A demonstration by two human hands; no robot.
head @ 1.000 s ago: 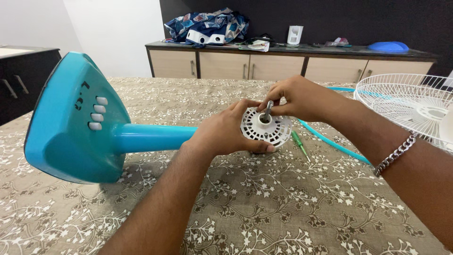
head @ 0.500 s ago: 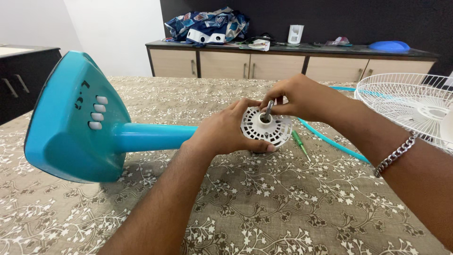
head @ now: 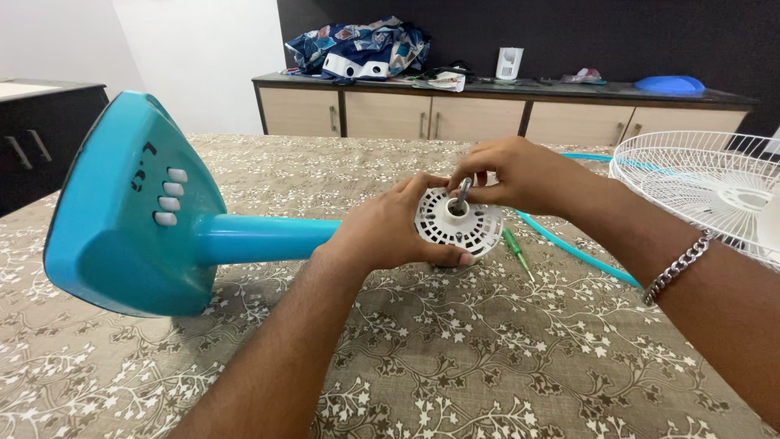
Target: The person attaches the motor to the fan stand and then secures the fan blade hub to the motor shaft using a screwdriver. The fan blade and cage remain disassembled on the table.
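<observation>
Motor shaft point(head: 462, 193) is pinched by our right hand point(head: 520, 175), while our left hand point(head: 386, 232) clasps the white vented motor face point(head: 459, 221) above the worktop point(head: 455, 358). A slipping grip might tip the teal fan stand point(head: 154, 215).

Teal fan stand point(head: 138, 211) (white motor face point(head: 458, 221)), floral-brown tablecloth point(head: 455, 349).

The right hand point(head: 520, 175) has sunk a little and turned over the shaft point(head: 461, 195), its fingers curled closer. The view has shifted slightly, so the sideboard point(head: 504, 110) sits higher.
</observation>
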